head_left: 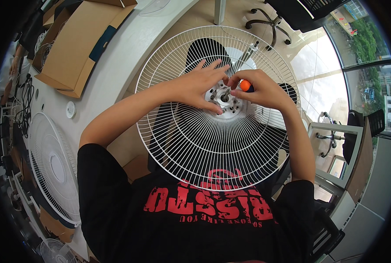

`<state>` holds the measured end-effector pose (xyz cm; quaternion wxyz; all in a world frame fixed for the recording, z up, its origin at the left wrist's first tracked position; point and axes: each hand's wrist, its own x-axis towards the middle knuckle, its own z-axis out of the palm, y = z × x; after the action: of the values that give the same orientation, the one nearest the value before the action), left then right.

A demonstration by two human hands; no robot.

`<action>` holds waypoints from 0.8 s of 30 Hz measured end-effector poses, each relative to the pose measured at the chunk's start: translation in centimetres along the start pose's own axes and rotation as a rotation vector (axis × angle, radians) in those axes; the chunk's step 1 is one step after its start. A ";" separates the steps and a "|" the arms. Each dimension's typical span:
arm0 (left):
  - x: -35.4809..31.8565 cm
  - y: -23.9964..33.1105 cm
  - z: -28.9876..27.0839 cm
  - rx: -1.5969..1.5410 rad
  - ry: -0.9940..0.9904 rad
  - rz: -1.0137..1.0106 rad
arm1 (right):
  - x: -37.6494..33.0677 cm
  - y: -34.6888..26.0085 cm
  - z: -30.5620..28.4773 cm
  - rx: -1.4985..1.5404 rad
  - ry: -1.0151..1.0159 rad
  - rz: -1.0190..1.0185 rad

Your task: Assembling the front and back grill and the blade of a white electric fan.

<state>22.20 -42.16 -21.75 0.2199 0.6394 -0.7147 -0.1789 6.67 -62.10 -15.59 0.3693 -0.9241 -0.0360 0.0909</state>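
A white wire fan grille [222,168] lies across my lap, its round hub [234,109] facing up. At the centre of the hub a metal shaft [225,94] stands up through a white fitting with several holes around it. My left hand [200,87] reaches over the grille with fingers spread, thumb and forefinger on either side of the hub. My right hand [262,90] is closed around a tool with an orange and dark blue handle [246,85]. Its fingertips are close beside the shaft. The tool's working end is hidden by the fingers.
To the left, a white table [88,107] holds an open cardboard box [79,46], a small round white part [71,109] and a second fan grille [53,164]. Wheeled chairs [272,26] stand beyond. Tall windows [364,44] are at the right.
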 end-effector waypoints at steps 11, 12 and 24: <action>0.1 -0.1 0.3 -0.010 0.035 -0.003 | -0.3 -0.3 -0.1 -0.039 0.043 -0.060; 0.1 0.1 0.1 -0.021 0.010 -0.016 | -0.3 -0.1 -0.1 -0.039 0.044 -0.060; 0.3 0.5 -0.3 -0.021 -0.010 -0.030 | -0.3 0.8 0.5 -0.068 0.127 -0.153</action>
<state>21.88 -42.40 -21.22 0.2201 0.6469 -0.7042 -0.1929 6.28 -62.37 -16.49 0.3453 -0.9345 -0.0860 0.0022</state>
